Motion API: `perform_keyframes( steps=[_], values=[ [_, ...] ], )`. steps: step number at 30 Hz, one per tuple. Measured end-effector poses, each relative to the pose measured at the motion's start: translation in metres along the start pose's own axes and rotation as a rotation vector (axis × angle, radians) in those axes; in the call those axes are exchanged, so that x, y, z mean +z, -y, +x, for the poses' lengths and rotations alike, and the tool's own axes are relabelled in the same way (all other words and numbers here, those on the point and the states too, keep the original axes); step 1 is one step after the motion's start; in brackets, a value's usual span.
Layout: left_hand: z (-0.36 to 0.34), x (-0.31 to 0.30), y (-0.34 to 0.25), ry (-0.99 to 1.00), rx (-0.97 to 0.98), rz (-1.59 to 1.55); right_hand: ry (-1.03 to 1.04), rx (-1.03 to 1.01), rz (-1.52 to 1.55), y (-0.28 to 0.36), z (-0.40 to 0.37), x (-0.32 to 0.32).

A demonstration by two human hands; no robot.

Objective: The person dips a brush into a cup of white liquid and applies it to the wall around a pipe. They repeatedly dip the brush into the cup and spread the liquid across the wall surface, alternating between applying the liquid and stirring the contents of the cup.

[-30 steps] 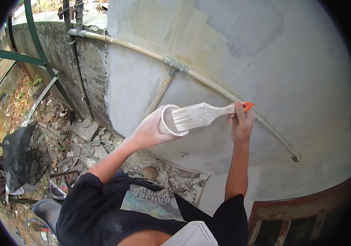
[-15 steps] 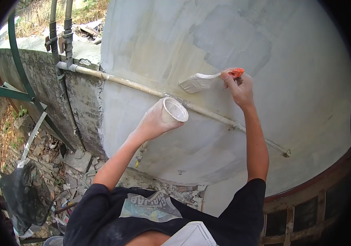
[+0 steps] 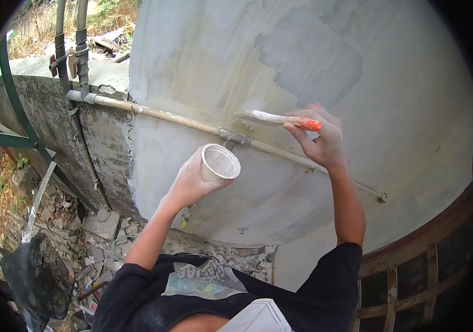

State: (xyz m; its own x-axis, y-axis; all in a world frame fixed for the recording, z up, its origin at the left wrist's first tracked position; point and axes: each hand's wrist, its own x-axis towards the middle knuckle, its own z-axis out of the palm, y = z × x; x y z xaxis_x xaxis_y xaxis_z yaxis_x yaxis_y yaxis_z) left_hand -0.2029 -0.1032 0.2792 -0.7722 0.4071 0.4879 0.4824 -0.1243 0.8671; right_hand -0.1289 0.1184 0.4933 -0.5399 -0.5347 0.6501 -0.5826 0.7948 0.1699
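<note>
My left hand (image 3: 188,180) is wrapped round a white plastic cup (image 3: 221,162), its open mouth tilted toward me and whitish residue on the inside. In my right hand (image 3: 325,138) is a paintbrush (image 3: 272,118) with a red-orange handle end, gripped between thumb and fingers. White paint or plaster coats the brush, which is turned edge-on, its tip at the wall (image 3: 203,55) just above the pipe. Wet-looking pale streaks and a darker grey patch (image 3: 308,52) mark that wall. The cup is below the pipe, to the left of the brush.
A pipe (image 3: 170,117) runs along the wall and joins upright pipes with valves (image 3: 62,63) at the left. Rubble (image 3: 101,243) covers the ground by a black bag (image 3: 34,276). Green metal bars (image 3: 4,138) stand at far left, a wooden lattice (image 3: 397,282) at lower right.
My right hand has lowered and turned the paintbrush from broad side to edge-on. My left hand with the cup appears slightly lower and farther left; the whole view has shifted a little too.
</note>
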Motion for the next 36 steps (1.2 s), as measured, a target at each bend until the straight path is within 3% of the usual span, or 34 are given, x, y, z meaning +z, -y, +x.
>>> perform_keyframes(
  steps=[6, 12, 16, 21, 26, 36],
  values=[
    [-0.009, -0.008, -0.005, 0.013, -0.017, 0.024, -0.002, 0.043, -0.006, -0.019, -0.015, 0.025],
    [-0.015, -0.007, -0.008, 0.015, -0.009, -0.004, -0.116, -0.023, -0.035, -0.025, 0.040, -0.022],
    [-0.021, -0.008, -0.006, 0.007, 0.000, 0.005, -0.212, -0.047, -0.073, 0.005, 0.046, -0.038],
    [-0.026, -0.010, -0.002, -0.022, 0.012, -0.009, -0.040, 0.003, -0.041, 0.012, -0.004, 0.006],
    [-0.028, -0.015, -0.004, -0.006, -0.021, 0.013, -0.063, 0.097, 0.056, -0.007, -0.032, 0.034],
    [-0.028, -0.021, 0.001, -0.022, -0.009, 0.003, -0.012, 0.071, 0.017, -0.026, -0.013, 0.036]
  ],
)
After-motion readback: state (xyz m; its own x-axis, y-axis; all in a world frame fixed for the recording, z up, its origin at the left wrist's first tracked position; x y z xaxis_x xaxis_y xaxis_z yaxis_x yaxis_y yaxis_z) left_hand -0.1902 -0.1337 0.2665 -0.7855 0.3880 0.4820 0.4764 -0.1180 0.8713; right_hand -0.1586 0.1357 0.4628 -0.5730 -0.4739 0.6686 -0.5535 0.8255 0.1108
